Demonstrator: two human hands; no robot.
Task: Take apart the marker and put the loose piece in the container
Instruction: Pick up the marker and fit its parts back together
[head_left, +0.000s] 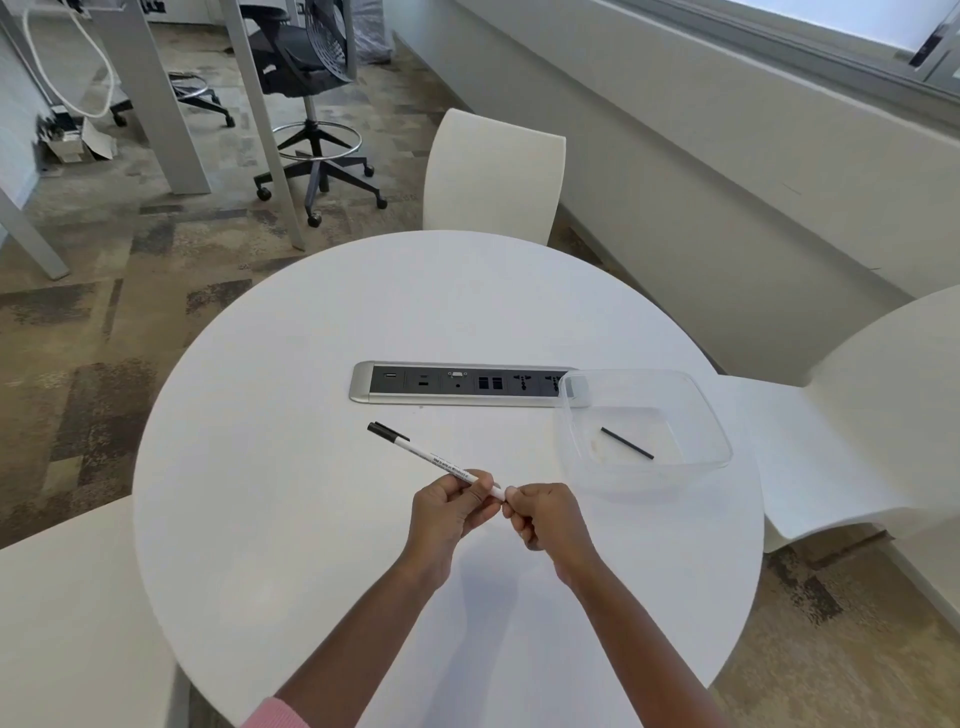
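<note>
Left hand (451, 506) grips marker (436, 459) barrel, right hand (540, 515) pinches end plug; light, stiff, slick plastic, so hold w/ fingertips near the joint

Round white desk (322, 332), white chairs (493, 176) around it, black office chair (306, 67) beyond on mottled carpet (93, 322).

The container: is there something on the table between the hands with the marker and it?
Nothing visible. The table is bare between the marker, held by the left hand and right hand, and the open container, which already holds a thin black stick.
</note>
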